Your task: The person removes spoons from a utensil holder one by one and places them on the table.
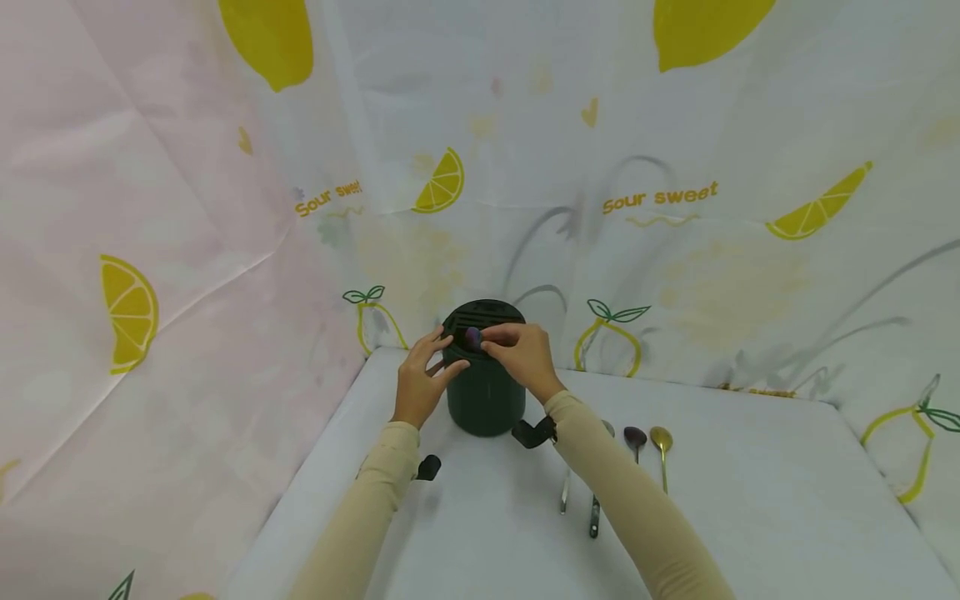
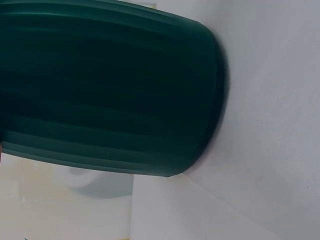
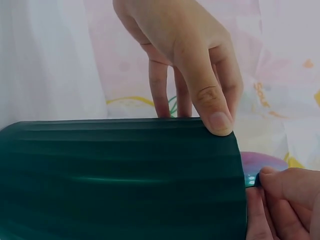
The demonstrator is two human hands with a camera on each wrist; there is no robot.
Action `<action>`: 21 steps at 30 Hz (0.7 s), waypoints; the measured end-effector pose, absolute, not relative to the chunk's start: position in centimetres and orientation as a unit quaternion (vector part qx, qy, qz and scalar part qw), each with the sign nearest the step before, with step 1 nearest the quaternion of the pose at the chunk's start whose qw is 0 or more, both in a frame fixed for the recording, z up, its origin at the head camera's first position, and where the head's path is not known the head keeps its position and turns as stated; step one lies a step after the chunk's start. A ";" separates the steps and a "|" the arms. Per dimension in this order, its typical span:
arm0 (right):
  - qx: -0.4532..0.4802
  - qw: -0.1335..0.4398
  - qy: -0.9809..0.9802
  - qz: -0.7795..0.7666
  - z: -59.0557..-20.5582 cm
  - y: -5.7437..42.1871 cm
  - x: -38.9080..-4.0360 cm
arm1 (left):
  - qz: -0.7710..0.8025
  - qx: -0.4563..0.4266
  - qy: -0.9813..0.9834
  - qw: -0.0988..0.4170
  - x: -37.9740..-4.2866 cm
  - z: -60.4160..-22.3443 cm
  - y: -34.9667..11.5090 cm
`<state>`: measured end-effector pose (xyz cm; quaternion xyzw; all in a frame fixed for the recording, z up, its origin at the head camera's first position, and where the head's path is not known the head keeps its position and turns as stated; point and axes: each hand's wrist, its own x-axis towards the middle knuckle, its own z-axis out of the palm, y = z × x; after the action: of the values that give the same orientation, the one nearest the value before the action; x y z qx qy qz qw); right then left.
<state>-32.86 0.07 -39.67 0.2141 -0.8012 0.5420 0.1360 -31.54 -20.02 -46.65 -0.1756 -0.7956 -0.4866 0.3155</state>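
Note:
A dark green ribbed utensil holder point(image 1: 486, 398) stands upright on the white table, its top fitted with a slotted black insert point(image 1: 487, 310). My left hand point(image 1: 422, 379) holds it at the left of the rim; in the right wrist view the thumb point(image 3: 219, 122) lies on the outer wall. With thumb and fingers, my right hand point(image 1: 525, 354) pinches a shiny purple-blue spoon point(image 3: 262, 162) by its bowl, right at the holder's opening. The spoon's handle is hidden inside the holder. Only the holder's side point(image 2: 110, 90) fills the left wrist view.
To the right of the holder lie a gold spoon point(image 1: 662, 440), a dark spoon point(image 1: 635, 437) and a silver one, partly covered by my right sleeve point(image 1: 622, 500). A dark handle end point(image 1: 595, 521) pokes out beside it. Lemon-printed cloth point(image 1: 480, 167) hangs behind the table.

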 end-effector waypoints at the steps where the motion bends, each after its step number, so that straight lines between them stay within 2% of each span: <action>1: 0.212 0.136 -0.801 0.543 -39.7 0.1 -32.9 | -0.487 -0.176 -0.795 0.316 -31.5 -46.6 -20.0; 21: 0.225 0.156 -0.750 0.602 -38.0 0.9 -32.3 | -0.477 -0.169 -0.800 0.321 -31.5 -46.7 -20.0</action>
<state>-32.31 0.89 -38.00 0.2253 -0.7500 0.6020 0.1558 -31.54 -20.04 -46.67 -0.1689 -0.8005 -0.4769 0.3213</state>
